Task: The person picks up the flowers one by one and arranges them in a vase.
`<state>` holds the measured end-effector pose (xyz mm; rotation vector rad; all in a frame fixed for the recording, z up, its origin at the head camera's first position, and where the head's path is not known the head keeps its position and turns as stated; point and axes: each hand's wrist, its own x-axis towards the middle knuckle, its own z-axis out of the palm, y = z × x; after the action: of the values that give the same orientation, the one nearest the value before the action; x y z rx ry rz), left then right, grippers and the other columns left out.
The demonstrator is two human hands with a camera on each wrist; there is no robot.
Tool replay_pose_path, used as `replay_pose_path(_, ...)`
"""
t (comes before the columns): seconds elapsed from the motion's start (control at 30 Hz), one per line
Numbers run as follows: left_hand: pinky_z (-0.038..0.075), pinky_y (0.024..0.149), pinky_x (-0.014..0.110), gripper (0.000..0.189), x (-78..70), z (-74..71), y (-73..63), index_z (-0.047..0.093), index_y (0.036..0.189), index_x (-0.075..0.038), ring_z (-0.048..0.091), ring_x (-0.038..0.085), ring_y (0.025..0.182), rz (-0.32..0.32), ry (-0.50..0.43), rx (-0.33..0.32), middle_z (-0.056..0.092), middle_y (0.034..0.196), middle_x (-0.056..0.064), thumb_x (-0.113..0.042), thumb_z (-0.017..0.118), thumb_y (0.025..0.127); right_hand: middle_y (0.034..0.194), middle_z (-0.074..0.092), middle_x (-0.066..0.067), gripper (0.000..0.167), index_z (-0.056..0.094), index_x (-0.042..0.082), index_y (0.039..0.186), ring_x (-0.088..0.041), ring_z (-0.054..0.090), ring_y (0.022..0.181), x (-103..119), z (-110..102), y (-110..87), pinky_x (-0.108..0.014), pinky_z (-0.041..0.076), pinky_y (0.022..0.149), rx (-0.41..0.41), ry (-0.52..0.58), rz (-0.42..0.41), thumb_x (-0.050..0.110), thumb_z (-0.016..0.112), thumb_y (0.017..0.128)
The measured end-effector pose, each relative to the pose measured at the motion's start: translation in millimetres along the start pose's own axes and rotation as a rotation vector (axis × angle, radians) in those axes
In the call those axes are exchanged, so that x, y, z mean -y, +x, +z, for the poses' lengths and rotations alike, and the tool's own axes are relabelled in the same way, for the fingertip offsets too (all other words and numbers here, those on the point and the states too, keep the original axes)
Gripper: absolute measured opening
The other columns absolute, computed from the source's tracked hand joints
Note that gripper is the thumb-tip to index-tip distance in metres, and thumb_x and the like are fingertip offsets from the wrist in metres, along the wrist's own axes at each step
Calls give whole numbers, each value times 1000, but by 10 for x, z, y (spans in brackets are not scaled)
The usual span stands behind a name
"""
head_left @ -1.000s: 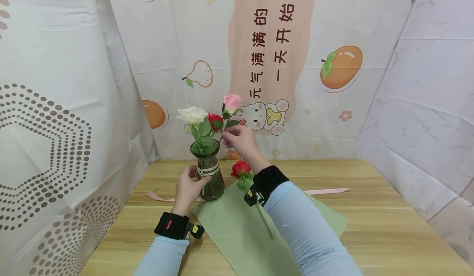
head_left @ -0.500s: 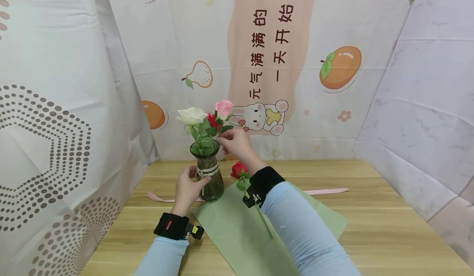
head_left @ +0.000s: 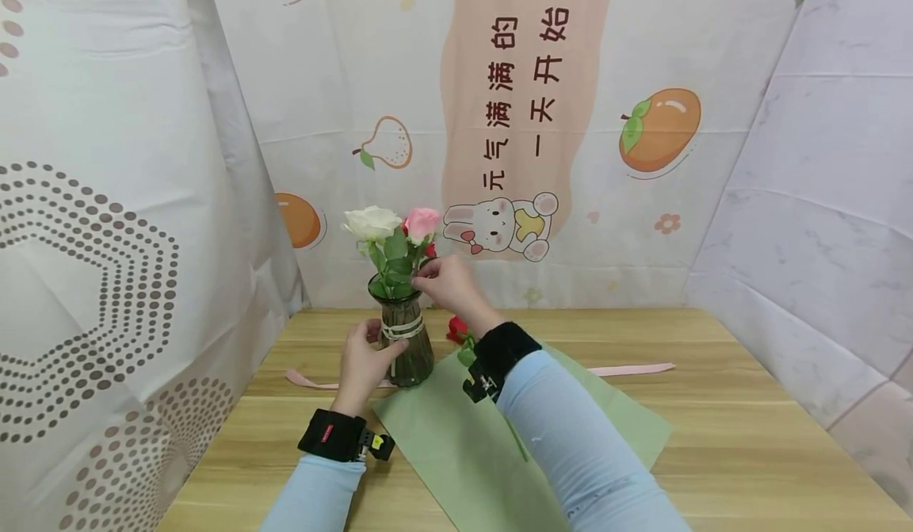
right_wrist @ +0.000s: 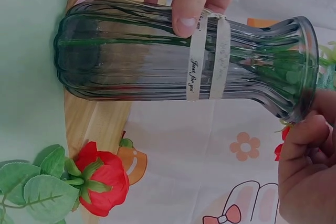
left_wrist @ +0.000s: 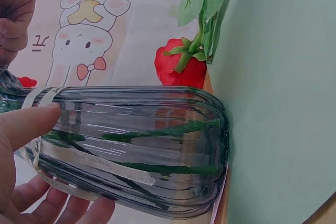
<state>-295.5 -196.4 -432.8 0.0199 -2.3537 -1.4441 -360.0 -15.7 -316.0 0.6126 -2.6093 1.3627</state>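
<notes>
A ribbed, tinted glass vase (head_left: 411, 364) stands upright on the table. My left hand (head_left: 364, 364) grips its side, thumb in front and fingers behind, near a cream ribbon (right_wrist: 196, 72) tied round it. At the mouth of the vase, my right hand (head_left: 452, 288) pinches the stem of a pink rose (head_left: 422, 223), its bloom just above the fingers. A white rose (head_left: 372, 223) leans left in the vase, and a red rose (head_left: 430, 250) shows partly behind the pink one. Green stems (left_wrist: 173, 170) are visible through the glass.
Another red rose (right_wrist: 102, 182) lies beside the vase, its stem over a sheet of green paper (head_left: 456, 445). A pink ribbon (head_left: 631, 370) runs across the wooden table (head_left: 756, 445) under the paper. A printed curtain (head_left: 342, 56) hangs behind.
My right hand has moved down and left, lowering the pink rose into the vase beside the white one. The left hand keeps its grip on the vase.
</notes>
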Motion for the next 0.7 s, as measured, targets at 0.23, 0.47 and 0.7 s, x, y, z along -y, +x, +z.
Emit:
replay_pose_path(0.23, 44, 97, 53, 60, 4, 0, 1, 57, 129, 3, 55, 37, 115, 16, 14, -12, 59, 123, 21, -27, 84, 85, 85, 71, -4, 18, 76, 5, 94, -41, 68, 75, -18, 30, -1, -41, 57, 59, 27, 74, 39, 23, 75, 94)
replay_pose_path(0.47, 44, 96, 54, 60, 2, 1, -1, 58, 129, 3, 55, 37, 115, 9, 20, -9, 58, 124, 21, -28, 84, 85, 82, 72, -4, 15, 76, 5, 94, -18, 59, 51, -21, 30, 10, -32, 53, 51, 0, 82, 49, 19, 75, 93)
replay_pose_path(0.7, 45, 95, 53, 59, 5, 5, 8, 58, 129, 2, 56, 36, 114, 21, 19, -12, 59, 123, 20, -26, 84, 85, 86, 72, -7, 17, 77, 5, 96, -17, 61, 53, -30, 37, 25, -39, 57, 56, -4, 107, 51, 21, 73, 95)
